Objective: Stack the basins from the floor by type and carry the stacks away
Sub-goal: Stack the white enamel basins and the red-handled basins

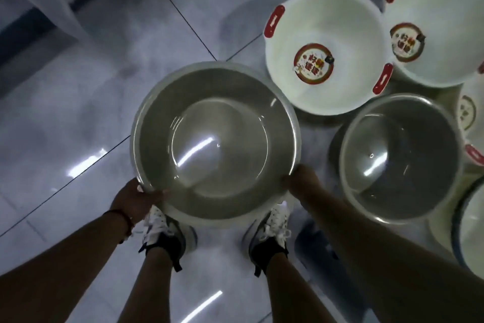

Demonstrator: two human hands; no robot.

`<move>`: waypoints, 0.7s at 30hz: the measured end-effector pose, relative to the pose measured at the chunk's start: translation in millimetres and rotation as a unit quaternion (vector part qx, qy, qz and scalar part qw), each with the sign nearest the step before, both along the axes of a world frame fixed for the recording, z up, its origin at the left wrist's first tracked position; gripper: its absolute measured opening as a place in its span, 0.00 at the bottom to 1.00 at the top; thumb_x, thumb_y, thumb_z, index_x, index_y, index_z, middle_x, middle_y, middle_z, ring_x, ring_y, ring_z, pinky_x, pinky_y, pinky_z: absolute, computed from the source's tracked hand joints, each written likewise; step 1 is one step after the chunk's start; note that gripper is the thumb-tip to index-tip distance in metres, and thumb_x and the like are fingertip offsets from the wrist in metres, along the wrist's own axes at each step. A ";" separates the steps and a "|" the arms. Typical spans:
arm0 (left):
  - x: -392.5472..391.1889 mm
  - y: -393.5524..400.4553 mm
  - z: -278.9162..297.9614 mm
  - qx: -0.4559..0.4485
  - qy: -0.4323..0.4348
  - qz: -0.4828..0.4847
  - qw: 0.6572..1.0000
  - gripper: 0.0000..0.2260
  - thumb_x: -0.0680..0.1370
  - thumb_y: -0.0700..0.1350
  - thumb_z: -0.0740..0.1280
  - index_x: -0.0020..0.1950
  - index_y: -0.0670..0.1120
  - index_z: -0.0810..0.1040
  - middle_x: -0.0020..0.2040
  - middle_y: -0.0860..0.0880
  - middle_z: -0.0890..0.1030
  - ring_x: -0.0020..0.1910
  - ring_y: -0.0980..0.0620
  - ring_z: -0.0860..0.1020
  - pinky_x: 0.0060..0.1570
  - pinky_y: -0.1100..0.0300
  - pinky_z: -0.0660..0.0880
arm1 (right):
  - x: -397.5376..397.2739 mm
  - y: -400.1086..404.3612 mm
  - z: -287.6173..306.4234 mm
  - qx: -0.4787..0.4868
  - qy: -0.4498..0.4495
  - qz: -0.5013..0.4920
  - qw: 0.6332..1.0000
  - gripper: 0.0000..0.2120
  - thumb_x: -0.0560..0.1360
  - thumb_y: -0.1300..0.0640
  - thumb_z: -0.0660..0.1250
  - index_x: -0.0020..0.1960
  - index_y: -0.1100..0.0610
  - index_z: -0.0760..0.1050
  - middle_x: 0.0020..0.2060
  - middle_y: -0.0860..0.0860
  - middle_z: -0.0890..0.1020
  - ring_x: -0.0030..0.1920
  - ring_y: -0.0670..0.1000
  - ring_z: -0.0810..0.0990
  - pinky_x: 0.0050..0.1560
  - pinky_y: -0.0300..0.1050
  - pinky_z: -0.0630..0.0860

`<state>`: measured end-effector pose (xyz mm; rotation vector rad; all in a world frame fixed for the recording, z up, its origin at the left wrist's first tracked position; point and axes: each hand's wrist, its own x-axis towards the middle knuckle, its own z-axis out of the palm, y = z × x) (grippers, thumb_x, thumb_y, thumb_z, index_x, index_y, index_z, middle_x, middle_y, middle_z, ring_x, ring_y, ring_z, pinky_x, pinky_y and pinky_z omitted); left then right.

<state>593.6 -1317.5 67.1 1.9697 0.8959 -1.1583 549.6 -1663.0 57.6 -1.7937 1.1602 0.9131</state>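
Head view, looking straight down: round silver metal basin (214, 139) held level above a glossy grey tiled floor (78, 113), over two feet in white and black sneakers (162, 228). Left hand (133, 199) gripping the near-left rim, thumb hooked over the edge, fingers curled beneath and hidden. Right hand (303, 181) gripping the near-right rim, fingers wrapped under the lip; their exact spread cannot be told. Thin red band (123, 215) on the left wrist.

Just right of the held basin, a second silver metal basin (400, 160) standing on the floor. Behind both, a white plastic basin with red handle grips (327, 50), bearing a round red-bordered sticker (313, 63) inside; lettering too blurred to read. Touching it on the right, another white plastic basin with the same sticker (440, 21). More white basins partly cut off at the right edge (471, 118).
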 end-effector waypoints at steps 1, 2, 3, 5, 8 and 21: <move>0.1 0.5 -8.5 0.014 -0.001 -0.036 0.999 0.14 0.72 0.45 0.76 0.54 0.44 0.77 0.43 0.42 0.81 0.49 0.42 0.81 0.52 0.46 0.76 | -5.3 0.4 -10.0 -0.017 0.005 0.028 0.999 0.13 0.71 0.61 0.68 0.55 0.62 0.78 0.46 0.56 0.82 0.46 0.56 0.81 0.42 0.44 0.80; 1.4 0.2 -14.2 0.029 0.005 -0.085 0.996 0.16 0.72 0.49 0.75 0.54 0.43 0.77 0.43 0.42 0.81 0.48 0.41 0.80 0.51 0.48 0.75 | -9.0 1.0 -16.1 -0.025 0.012 0.060 0.998 0.13 0.71 0.59 0.67 0.55 0.61 0.78 0.47 0.56 0.82 0.49 0.58 0.81 0.47 0.48 0.80; 3.7 0.9 -20.0 0.041 0.016 -0.142 0.989 0.17 0.73 0.52 0.73 0.53 0.43 0.77 0.45 0.44 0.81 0.50 0.41 0.80 0.51 0.50 0.75 | -12.6 1.4 -21.6 -0.023 0.021 0.089 0.996 0.14 0.72 0.58 0.66 0.57 0.60 0.76 0.50 0.56 0.82 0.51 0.59 0.81 0.50 0.50 0.79; 8.5 -3.8 -19.2 0.083 0.057 -0.300 0.948 0.18 0.76 0.54 0.68 0.60 0.44 0.75 0.53 0.45 0.80 0.57 0.41 0.78 0.56 0.53 0.74 | -21.8 -1.0 -34.9 -0.002 0.027 0.133 0.991 0.18 0.74 0.52 0.64 0.63 0.55 0.72 0.55 0.53 0.80 0.55 0.56 0.80 0.54 0.49 0.77; 23.0 -35.0 -5.0 0.129 0.024 -0.563 0.816 0.30 0.78 0.57 0.61 0.77 0.49 0.60 0.66 0.43 0.74 0.62 0.42 0.75 0.59 0.52 0.73 | -21.5 -13.0 -10.7 -0.015 0.021 0.172 0.985 0.25 0.72 0.45 0.62 0.69 0.43 0.65 0.64 0.50 0.78 0.59 0.54 0.78 0.59 0.55 0.76; 49.3 -388.9 -6.9 0.004 -0.236 -0.829 0.507 0.33 0.78 0.58 0.60 0.79 0.56 0.51 0.79 0.38 0.51 0.77 0.37 0.54 0.74 0.42 0.56 | -93.9 -201.3 18.0 -0.162 0.083 0.209 0.961 0.37 0.78 0.50 0.62 0.80 0.50 0.46 0.79 0.56 0.48 0.78 0.62 0.46 0.77 0.60 0.48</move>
